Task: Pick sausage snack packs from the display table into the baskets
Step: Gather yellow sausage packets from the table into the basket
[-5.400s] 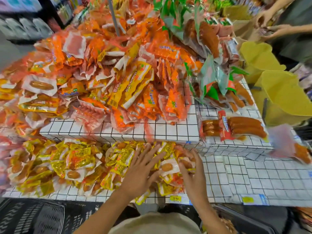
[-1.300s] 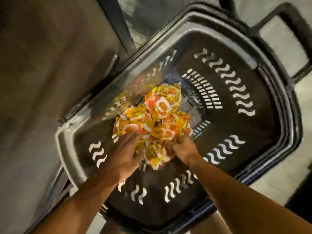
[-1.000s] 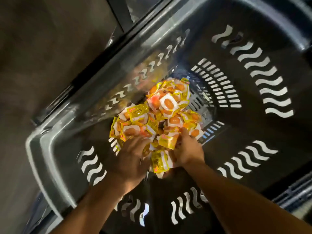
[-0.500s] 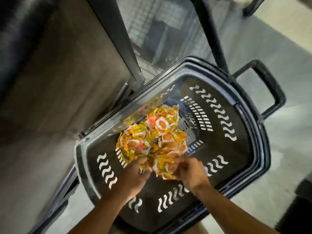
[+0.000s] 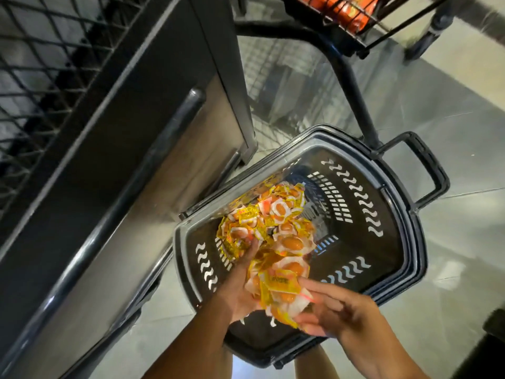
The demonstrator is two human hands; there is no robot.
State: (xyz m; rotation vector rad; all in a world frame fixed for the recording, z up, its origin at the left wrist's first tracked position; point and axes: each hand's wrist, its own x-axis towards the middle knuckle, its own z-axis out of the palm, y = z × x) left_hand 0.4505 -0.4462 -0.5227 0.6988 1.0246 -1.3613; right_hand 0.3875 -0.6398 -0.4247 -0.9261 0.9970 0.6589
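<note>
The left hand point(image 5: 240, 285) cups a loose clump of yellow-and-orange sausage snack packs point(image 5: 278, 285) above the black plastic basket point(image 5: 393, 242); the right hand point(image 5: 333, 313), fingers extended, steadies them. Slippery packs could spill past the near rim.

A bunch of sausage snack packs point(image 5: 278, 285) sits between the left hand point(image 5: 240, 285) and the right hand point(image 5: 336, 313), above the shopping basket point(image 5: 404, 269). Beyond the fingers point(image 5: 314, 287), more packs point(image 5: 270, 217) lie in the basket on the floor point(image 5: 464, 132). The display desk's base point(image 5: 109, 160) stands left of the fingers.
</note>
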